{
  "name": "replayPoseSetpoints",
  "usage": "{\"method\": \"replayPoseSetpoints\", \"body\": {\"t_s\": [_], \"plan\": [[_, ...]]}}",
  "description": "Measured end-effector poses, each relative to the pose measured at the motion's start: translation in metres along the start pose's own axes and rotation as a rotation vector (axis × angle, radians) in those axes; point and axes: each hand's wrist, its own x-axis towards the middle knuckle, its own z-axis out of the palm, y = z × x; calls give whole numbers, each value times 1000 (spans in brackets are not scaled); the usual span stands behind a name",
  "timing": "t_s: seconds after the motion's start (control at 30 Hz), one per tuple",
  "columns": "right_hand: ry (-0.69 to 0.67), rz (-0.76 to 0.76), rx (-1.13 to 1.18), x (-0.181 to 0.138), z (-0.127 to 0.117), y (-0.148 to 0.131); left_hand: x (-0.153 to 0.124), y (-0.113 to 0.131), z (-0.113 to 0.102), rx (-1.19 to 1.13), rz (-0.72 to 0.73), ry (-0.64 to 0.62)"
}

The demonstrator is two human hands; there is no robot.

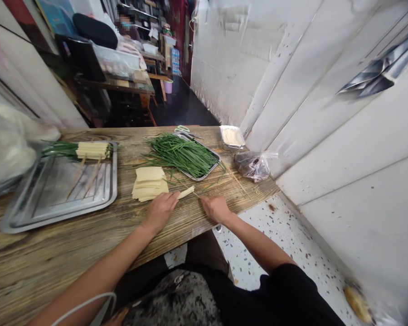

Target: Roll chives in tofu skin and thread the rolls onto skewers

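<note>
Rolled yellow sheet point(186, 193) is sitting between our two hands, near the front edge of the tabletop point(71, 246); can't tell if it's touching the wood. Surface is worn, streaky timber. On our left it's carrying a large metal tray point(44, 181) with a bundle of yellow rolls point(93, 150), green stalks point(59, 148) showing beside them, and thin sticks point(92, 179). A pale plastic bag point(7, 149) is crowding that tray's left side. Mid-table, a stack of yellow sheets point(150, 181) is lying just beside our left hand point(160, 210). Beyond it, a small metal tray point(204, 177) is holding a heap of greens point(182, 154), scissors point(181, 129) lying behind. Foil container point(231, 143), bag of dark contents point(254, 165) and loose sticks point(237, 182) are filling the right end.

Room: white wall point(347, 136) is running along our right, speckled floor point(258, 249) showing below. Another person point(131, 31) is sitting behind a far table point(122, 86).

Fingers: left ones are lying close together, holding the roll's near-left end. Right hand point(216, 209) is pinching a thin skewer point(196, 194) between curled fingers, its other end meeting the roll.
</note>
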Motion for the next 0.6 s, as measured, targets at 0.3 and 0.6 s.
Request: {"method": "replayPoseSetpoints", "body": {"t_s": [0.3,0.6], "plan": [[209,-88,74,34,-23,17,-27,-42,-58,2,-23,109],[297,-535,251,188,-33,-47,20,-100,-80,-8,-222,-17]]}}
